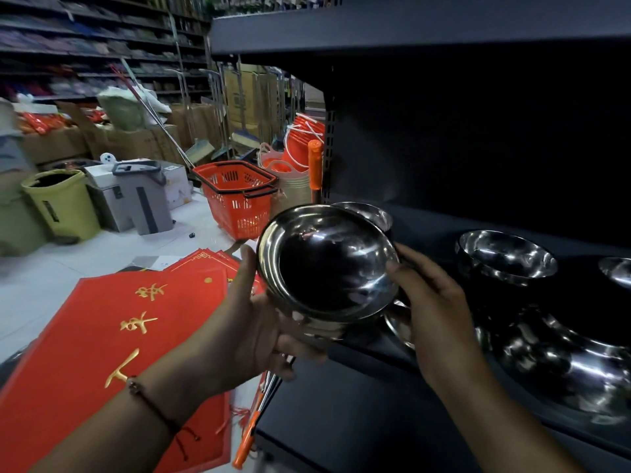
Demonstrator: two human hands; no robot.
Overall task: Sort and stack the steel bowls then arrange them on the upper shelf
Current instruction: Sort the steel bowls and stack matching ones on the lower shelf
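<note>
Steel bowl (327, 264): shiny, tilted, mouth facing camera, held at shelf (444, 227) edge over a second bowl (372, 213) behind it. Further bowls (507, 256) upright on shelf at right; large bowls (563, 363) nearer, low right

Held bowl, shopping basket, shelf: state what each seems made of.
Held bowl: polished steel, by its mirror-like highlights and reflections. Shopping basket: likely moulded plastic, uniformly red with slotted walls and dark rim. Shelf: probably painted sheet metal, matt dark, with a perforated upright; the dim light leaves this uncertain.
</note>
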